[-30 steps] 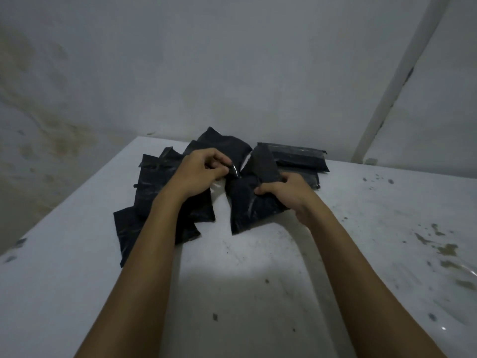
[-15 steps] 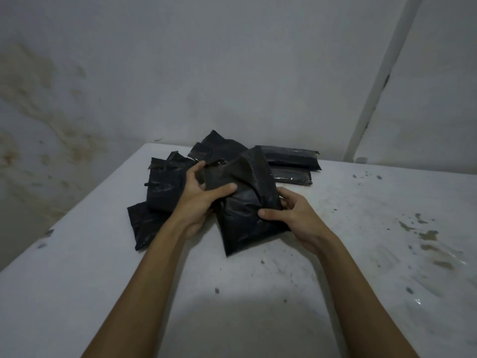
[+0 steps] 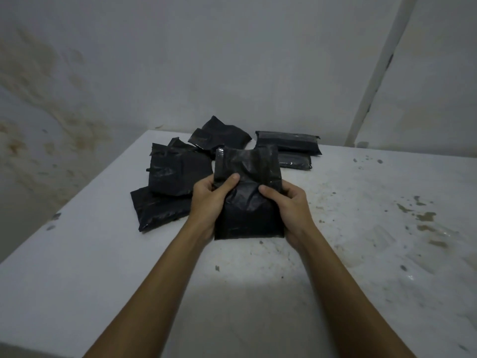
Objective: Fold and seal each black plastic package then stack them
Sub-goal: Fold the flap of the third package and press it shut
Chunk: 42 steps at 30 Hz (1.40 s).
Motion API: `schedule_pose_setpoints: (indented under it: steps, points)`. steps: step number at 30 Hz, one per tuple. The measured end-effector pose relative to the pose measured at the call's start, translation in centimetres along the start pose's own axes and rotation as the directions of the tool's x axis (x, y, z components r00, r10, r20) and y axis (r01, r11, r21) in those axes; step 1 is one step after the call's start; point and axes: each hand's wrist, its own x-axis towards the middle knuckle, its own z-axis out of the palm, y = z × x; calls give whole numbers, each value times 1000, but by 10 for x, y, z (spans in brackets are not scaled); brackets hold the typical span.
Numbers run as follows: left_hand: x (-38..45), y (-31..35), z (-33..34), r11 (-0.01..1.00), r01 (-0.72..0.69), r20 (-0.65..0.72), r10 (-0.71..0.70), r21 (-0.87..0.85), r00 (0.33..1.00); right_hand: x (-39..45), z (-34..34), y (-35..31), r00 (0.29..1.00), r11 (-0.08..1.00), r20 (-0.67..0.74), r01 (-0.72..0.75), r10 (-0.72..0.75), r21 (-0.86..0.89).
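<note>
I hold one black plastic package (image 3: 247,215) upright in front of me above the white table (image 3: 77,293). My left hand (image 3: 209,200) grips its left side, thumb on the front. My right hand (image 3: 291,205) grips the right side, thumb pressed on the crumpled middle. The package's open top flap (image 3: 245,161) stands up unfolded. A loose pile of black packages (image 3: 178,177) lies behind and to the left. Two flat folded packages (image 3: 289,143) are stacked at the back right.
The table's left edge (image 3: 64,210) drops off beside the pile. A stained wall (image 3: 180,73) rises behind the table, with a white pipe (image 3: 374,81) at the right. Dirt spots (image 3: 423,218) mark the table's right side.
Both hands have pulled the package out of the pile toward me and turned it upright. My left hand has moved from the flap to the package's side.
</note>
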Motion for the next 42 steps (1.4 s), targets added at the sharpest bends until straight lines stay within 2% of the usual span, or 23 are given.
schedule_pose_setpoints:
  steps: [5, 9, 15, 19, 22, 26, 29, 31, 33, 35, 39, 42]
  points:
    - [-2, -4, 2, 994, -101, -66, 103, 33, 993, -5, 8, 2, 993, 994, -56, 108, -107, 15]
    - [-5, -5, 4, 986, -163, -71, 164, 19, 984, -5, 10, -1, 995, 995, -85, 64, -57, 76]
    - [-4, -7, 5, 996, -88, -77, 86, -17, 993, -4, 8, -3, 991, 985, -131, -5, 28, 173]
    - [-5, -7, 8, 993, -103, -119, 96, -52, 988, -1, 7, -5, 987, 984, -159, -2, 31, 180]
    - [-3, -9, 8, 982, -187, -194, 182, -9, 964, 1, 7, -4, 977, 993, -211, 44, -20, 109]
    - [-1, -14, 8, 912, -364, -244, 402, 187, 882, 1, 11, -4, 954, 991, -275, 129, -117, 28]
    - [-5, -11, 11, 847, -474, -217, 522, 239, 825, -1, 15, -4, 932, 980, -303, 199, -196, -22]
    - [-5, -12, 11, 816, -525, -148, 566, 242, 811, -4, 17, -4, 923, 966, -286, 256, -256, -38]
    - [-5, -13, 11, 813, -546, -62, 567, 203, 821, -5, 17, -6, 916, 952, -266, 304, -299, -22]
    - [-5, -15, 12, 836, -530, -40, 540, 140, 841, -6, 16, -6, 914, 948, -262, 318, -308, -5]
    - [-2, -10, 8, 898, -440, -123, 440, 29, 890, -3, 12, -3, 928, 963, -271, 271, -256, 17]
    - [3, -8, 3, 906, -423, -177, 416, 1, 892, -4, 14, -6, 938, 963, -243, 265, -247, 44]
